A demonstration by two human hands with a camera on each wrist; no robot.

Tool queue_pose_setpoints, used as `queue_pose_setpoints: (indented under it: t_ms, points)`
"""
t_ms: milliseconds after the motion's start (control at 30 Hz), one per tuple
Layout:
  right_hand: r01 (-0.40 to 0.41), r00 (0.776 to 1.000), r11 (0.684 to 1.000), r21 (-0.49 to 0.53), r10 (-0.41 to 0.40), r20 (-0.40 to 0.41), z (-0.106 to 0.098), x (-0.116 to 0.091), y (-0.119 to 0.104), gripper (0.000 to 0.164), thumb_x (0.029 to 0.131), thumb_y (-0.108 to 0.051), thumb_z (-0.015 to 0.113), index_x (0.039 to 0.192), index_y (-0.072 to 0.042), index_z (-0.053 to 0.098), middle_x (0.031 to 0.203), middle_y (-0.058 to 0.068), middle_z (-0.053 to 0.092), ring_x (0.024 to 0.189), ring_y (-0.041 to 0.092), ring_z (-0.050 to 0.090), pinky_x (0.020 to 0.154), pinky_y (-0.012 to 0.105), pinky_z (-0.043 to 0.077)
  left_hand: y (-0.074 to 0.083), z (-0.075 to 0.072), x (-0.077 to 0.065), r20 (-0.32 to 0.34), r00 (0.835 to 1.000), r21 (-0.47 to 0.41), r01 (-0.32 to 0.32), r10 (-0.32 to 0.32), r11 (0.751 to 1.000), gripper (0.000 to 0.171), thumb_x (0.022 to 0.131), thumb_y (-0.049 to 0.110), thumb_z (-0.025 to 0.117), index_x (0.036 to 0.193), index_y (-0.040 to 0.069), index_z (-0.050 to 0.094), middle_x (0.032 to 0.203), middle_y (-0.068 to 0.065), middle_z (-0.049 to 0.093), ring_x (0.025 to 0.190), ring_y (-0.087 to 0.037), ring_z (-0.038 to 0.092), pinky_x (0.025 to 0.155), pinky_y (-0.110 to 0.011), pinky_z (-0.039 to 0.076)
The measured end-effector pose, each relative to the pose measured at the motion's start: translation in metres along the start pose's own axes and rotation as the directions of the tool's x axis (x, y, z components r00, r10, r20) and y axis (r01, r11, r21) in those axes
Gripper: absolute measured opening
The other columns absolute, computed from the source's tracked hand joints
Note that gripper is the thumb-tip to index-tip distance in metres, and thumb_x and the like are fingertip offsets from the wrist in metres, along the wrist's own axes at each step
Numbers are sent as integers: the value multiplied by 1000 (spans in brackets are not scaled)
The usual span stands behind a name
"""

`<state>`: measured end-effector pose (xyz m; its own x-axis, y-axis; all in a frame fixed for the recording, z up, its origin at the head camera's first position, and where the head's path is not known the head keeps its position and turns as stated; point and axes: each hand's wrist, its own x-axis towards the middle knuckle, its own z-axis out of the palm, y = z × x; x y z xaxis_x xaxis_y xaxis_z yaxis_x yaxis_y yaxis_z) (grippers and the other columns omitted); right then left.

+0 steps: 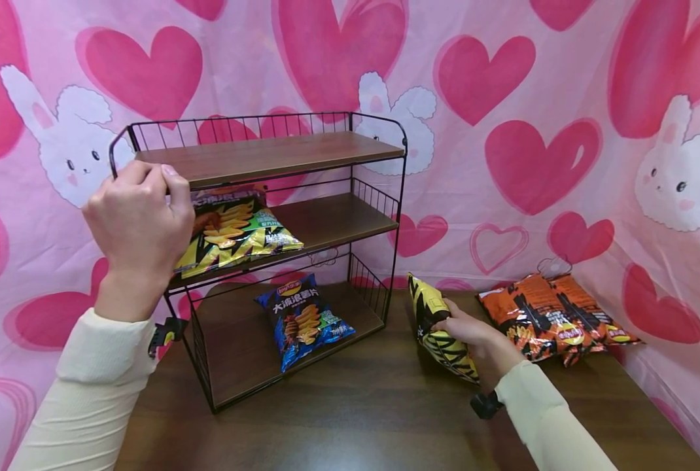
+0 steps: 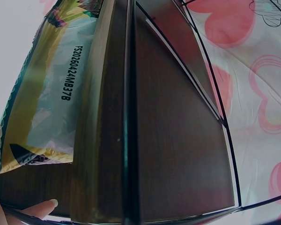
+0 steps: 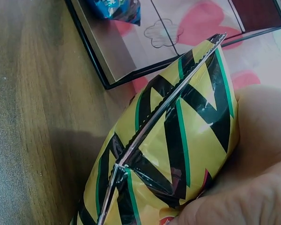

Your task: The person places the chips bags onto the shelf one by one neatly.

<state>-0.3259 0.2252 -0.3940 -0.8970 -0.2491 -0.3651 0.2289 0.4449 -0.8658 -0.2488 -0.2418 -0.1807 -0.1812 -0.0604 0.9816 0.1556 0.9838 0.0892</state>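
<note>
My right hand (image 1: 472,328) grips a yellow-and-black bag of chips (image 1: 438,340) by its side, to the right of the rack. In the right wrist view that chip bag (image 3: 192,122) shows its sealed edge, with the hand (image 3: 253,187) at its lower right. My left hand (image 1: 140,219) is curled round the left front of the wire-and-wood rack (image 1: 279,154), near the top shelf; its exact hold is partly hidden. Next to it, another yellow-and-black chip bag (image 1: 238,229) lies on the middle shelf, partly behind the hand. A fingertip (image 2: 44,208) shows below that bag in the left wrist view.
On the rack's bottom shelf lies a blue chip bag (image 1: 305,320). Several orange chip bags (image 1: 547,314) lie together at the back right of the wooden table (image 1: 362,405). A pink heart-patterned cloth (image 1: 479,176) hangs behind and on the right.
</note>
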Motion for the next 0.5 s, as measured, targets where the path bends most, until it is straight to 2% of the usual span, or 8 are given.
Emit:
queue_pose_setpoints:
  t_ms: [200,500]
  points:
    - [-2,1000,999,53,1,13,-3,2,1,93,95,-18,58,163,-20,-4,153,28,22,118,39,51,85,49,51,0,1,0,-2,1000,1,1,-1,1000,60,104,31,37,87,-15,71,91,-28,70,73,-58,59,62,-67,44]
    - [7,999,993,114,-11,33,-5,0,2,86,99,-17,54,163,-22,-3,151,29,28,118,39,54,86,49,52,0,1,0,2,1000,6,1,-1,1000,60,104,32,37,87,-15,71,93,-28,70,73,-58,59,63,-68,44]
